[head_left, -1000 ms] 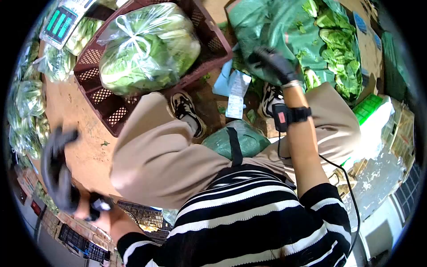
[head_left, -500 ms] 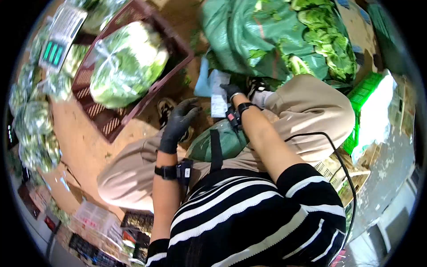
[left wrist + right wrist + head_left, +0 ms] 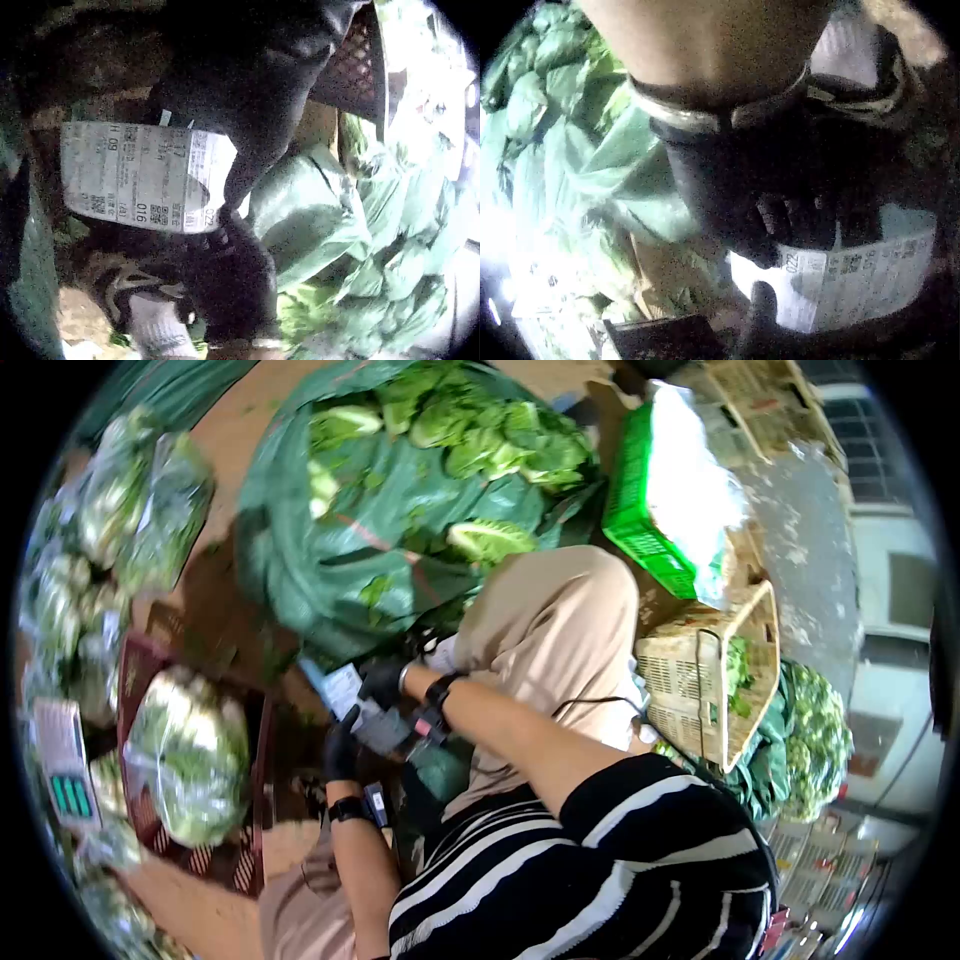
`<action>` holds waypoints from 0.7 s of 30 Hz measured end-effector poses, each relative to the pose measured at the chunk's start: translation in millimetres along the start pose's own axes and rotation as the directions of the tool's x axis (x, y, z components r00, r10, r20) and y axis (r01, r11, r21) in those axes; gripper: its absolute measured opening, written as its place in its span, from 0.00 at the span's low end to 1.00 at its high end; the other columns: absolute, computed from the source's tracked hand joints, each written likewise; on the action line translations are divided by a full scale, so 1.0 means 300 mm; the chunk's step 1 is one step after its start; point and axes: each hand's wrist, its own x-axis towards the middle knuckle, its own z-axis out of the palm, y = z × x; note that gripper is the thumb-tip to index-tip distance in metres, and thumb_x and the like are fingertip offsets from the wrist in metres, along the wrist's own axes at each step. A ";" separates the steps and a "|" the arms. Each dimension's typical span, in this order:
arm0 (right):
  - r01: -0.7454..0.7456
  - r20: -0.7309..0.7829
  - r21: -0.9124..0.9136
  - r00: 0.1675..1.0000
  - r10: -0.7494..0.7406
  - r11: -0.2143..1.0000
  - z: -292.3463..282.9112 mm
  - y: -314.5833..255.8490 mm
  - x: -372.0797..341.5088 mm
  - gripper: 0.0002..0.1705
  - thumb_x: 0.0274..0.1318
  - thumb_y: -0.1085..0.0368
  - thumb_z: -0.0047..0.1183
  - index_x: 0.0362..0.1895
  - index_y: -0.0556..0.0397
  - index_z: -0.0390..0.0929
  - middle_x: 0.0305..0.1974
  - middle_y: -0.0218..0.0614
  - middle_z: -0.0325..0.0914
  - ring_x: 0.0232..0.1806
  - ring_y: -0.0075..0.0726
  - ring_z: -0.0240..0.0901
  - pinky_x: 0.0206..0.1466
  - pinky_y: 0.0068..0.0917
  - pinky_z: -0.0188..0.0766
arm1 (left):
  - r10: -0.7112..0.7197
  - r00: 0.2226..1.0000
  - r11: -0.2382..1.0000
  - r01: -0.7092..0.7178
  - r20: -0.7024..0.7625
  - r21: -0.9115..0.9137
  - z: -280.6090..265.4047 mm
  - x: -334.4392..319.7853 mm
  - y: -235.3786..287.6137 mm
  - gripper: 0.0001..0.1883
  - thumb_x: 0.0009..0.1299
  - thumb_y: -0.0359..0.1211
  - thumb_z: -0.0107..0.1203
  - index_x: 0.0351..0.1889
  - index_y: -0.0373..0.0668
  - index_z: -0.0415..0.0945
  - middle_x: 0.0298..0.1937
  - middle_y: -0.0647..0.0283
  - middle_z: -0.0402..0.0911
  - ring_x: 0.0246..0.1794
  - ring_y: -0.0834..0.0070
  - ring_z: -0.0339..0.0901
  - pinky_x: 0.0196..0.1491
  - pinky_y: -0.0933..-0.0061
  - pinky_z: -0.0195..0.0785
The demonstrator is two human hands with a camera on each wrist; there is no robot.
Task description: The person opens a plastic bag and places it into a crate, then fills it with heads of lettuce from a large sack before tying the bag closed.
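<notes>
This is a place for packing vegetables. Leafy greens (image 3: 465, 435) lie on a big green sack (image 3: 285, 560), and clear bags (image 3: 165, 510) full of vegetables, a scale (image 3: 62, 745) and plastic crates (image 3: 630, 510) are around.

2 black gloves (image 3: 383, 683) (striped shirt (image 3: 590, 875)).

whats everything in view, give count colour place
printed label strip: one, white, between the hands
woven sack: one, green, top centre
leafy heads: many, green, on the sack
slatted plastic crate: one, maroon, left
large clear vegetable bag: one, green and white, in maroon crate
digital scale: one, grey, far left
smaller vegetable bags: several, green, far left
solid-coloured plastic crate: one, bright green, upper right
slatted crate: one, beige, right
striped top: one, black and white, bottom
trousers: one pair, beige, centre
gloved left hand: one, black, at strip
gloved right hand: one, black, at strip
</notes>
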 end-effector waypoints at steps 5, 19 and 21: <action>0.268 0.150 -0.039 0.954 -0.259 0.963 0.002 -0.117 -0.123 0.16 0.41 0.66 0.53 0.39 0.57 0.71 0.26 0.32 0.72 0.24 0.26 0.66 0.26 0.26 0.65 | 0.240 0.970 0.855 -0.234 -0.048 -0.462 0.048 -0.165 0.083 0.15 0.57 0.28 0.50 0.44 0.39 0.69 0.40 0.65 0.73 0.36 0.77 0.69 0.37 0.76 0.62; 0.394 0.213 -0.913 0.681 -0.700 0.105 0.204 -0.174 -0.263 0.13 0.37 0.55 0.53 0.21 0.52 0.73 0.20 0.45 0.71 0.26 0.50 0.69 0.28 0.42 0.65 | 0.476 0.876 0.779 -0.462 -0.079 -0.424 0.068 -0.162 0.036 0.13 0.56 0.26 0.51 0.41 0.38 0.72 0.36 0.66 0.76 0.34 0.79 0.71 0.40 0.77 0.65; 0.440 0.256 -0.894 0.650 -0.715 0.079 0.191 -0.141 -0.234 0.12 0.37 0.57 0.53 0.22 0.53 0.74 0.20 0.46 0.71 0.23 0.51 0.69 0.28 0.41 0.65 | 0.313 0.948 0.926 -0.317 -0.054 -0.206 0.061 -0.119 0.000 0.15 0.54 0.27 0.54 0.41 0.37 0.71 0.35 0.66 0.76 0.34 0.79 0.71 0.39 0.77 0.65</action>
